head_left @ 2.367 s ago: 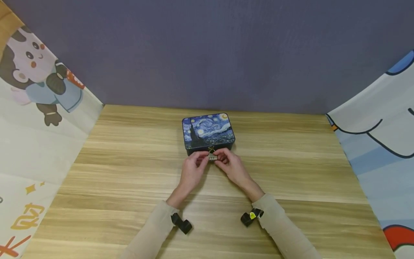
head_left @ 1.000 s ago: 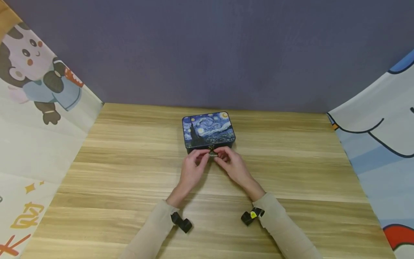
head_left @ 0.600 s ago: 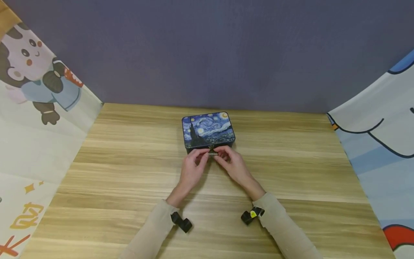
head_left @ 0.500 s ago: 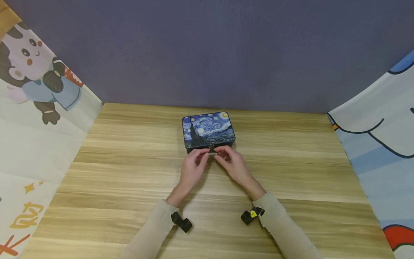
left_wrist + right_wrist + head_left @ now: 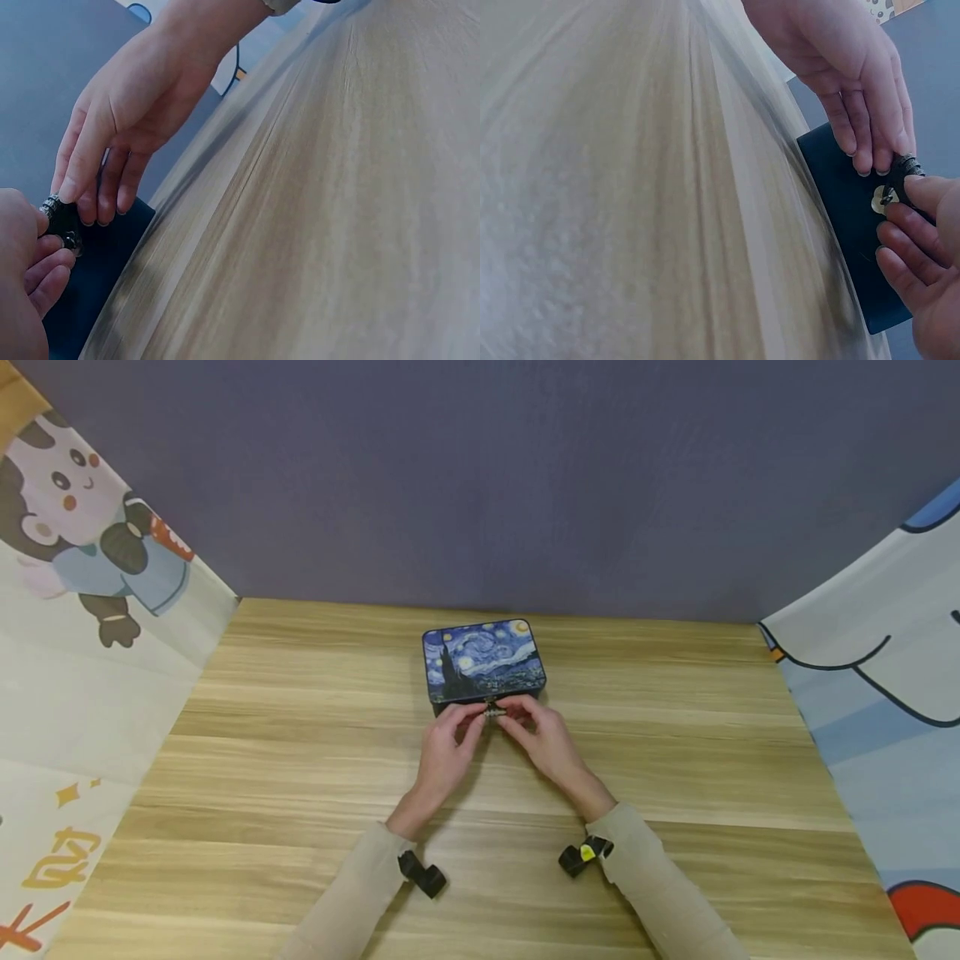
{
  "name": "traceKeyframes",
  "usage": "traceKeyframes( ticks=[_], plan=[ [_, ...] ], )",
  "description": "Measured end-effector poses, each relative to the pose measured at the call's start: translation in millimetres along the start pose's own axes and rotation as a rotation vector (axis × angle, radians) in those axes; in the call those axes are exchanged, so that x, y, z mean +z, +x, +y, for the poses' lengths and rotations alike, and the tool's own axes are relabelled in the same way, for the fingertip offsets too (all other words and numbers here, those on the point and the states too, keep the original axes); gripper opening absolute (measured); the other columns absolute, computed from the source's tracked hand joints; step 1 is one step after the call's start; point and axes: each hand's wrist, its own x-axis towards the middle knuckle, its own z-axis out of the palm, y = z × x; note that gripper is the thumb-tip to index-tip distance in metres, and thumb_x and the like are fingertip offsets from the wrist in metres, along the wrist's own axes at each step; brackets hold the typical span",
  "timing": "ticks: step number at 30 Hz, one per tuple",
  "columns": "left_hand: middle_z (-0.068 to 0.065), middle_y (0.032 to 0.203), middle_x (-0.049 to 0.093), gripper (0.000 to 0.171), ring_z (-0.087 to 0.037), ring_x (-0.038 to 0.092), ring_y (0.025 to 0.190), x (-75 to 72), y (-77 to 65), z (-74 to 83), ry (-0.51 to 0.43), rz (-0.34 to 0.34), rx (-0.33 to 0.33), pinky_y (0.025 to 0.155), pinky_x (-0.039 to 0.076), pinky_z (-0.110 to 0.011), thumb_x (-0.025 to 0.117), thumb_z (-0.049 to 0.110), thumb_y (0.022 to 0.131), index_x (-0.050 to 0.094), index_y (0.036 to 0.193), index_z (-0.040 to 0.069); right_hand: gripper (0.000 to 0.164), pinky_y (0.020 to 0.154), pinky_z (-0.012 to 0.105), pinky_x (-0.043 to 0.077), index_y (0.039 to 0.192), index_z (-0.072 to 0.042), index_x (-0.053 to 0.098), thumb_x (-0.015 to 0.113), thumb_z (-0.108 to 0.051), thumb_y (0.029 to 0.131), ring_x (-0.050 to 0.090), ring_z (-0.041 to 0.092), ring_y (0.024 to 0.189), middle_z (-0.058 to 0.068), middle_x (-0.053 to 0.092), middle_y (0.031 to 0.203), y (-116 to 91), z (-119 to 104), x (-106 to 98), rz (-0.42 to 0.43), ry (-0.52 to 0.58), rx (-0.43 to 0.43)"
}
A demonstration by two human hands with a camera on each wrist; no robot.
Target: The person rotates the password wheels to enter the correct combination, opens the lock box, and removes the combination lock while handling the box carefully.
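A small combination padlock (image 5: 494, 712) with a row of ridged number dials (image 5: 910, 165) hangs at the front clasp of a dark tin box (image 5: 483, 662) whose lid carries a blue starry-night painting. My left hand (image 5: 444, 753) pinches the padlock's left end between thumb and fingertips. From the other side, my right hand (image 5: 553, 750) holds the right end, its thumb close to the dials in the right wrist view. Behind the padlock, a round brass plate (image 5: 879, 201) shows on the box front. Fingers cover much of the lock body, and the numbers are too small to read.
The box stands on a wood-grain table (image 5: 337, 710) towards its back edge, with its lid down. A dark blue-grey panel (image 5: 495, 485) rises behind. Cartoon-printed sheets border the left (image 5: 90, 693) and right (image 5: 862, 693) sides.
The padlock has tipped upward, its dial row now nearer the box than 2.4 seconds ago. Both hands have shifted very slightly towards the box, keeping their pinch; the box stays put.
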Motion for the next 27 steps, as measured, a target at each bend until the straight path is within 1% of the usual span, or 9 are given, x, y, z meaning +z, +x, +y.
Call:
traceKeyframes(
  ticks=[8,17,22,27],
  plan=[
    [-0.009,0.101,0.072,0.018,-0.02,0.071,0.091,0.0,0.2,-1.0,0.02,0.002,0.014,0.083,0.062,-0.029,0.069,0.007,0.1,0.075,0.115,0.002,0.022,0.084,0.035,0.06,0.12,-0.004,0.07,0.071,-0.01,0.098,0.069,0.023,0.096,0.011,0.073,0.106,1.6,0.0,-0.5,-0.005,-0.003,0.011],
    [-0.009,0.102,0.072,0.018,-0.019,0.07,0.091,0.5,1.1,-3.2,0.038,-0.006,0.033,0.082,0.062,-0.029,0.069,0.007,0.1,0.074,0.116,0.002,0.023,0.087,0.04,0.061,0.12,-0.003,0.07,0.071,-0.009,0.098,0.07,0.026,0.098,0.012,0.074,0.107,3.1,0.6,-1.0,0.001,-0.005,-0.004],
    [-0.009,0.102,0.072,0.018,-0.019,0.07,0.09,1.2,0.8,-3.3,0.051,-0.004,0.048,0.08,0.062,-0.029,0.07,0.007,0.099,0.074,0.116,0.002,0.024,0.088,0.04,0.062,0.12,-0.002,0.07,0.072,-0.007,0.096,0.071,0.027,0.1,0.013,0.074,0.11,2.5,1.7,-1.7,0.003,0.001,-0.032],
    [-0.01,0.101,0.072,0.018,-0.02,0.071,0.088,1.1,-0.3,-3.9,0.051,-0.004,0.067,0.079,0.062,-0.028,0.07,0.006,0.098,0.074,0.115,0.001,0.023,0.09,0.041,0.062,0.119,-0.003,0.071,0.072,-0.006,0.096,0.071,0.027,0.101,0.013,0.074,0.111,2.0,1.2,-1.8,-0.003,0.0,-0.026]
  ],
)
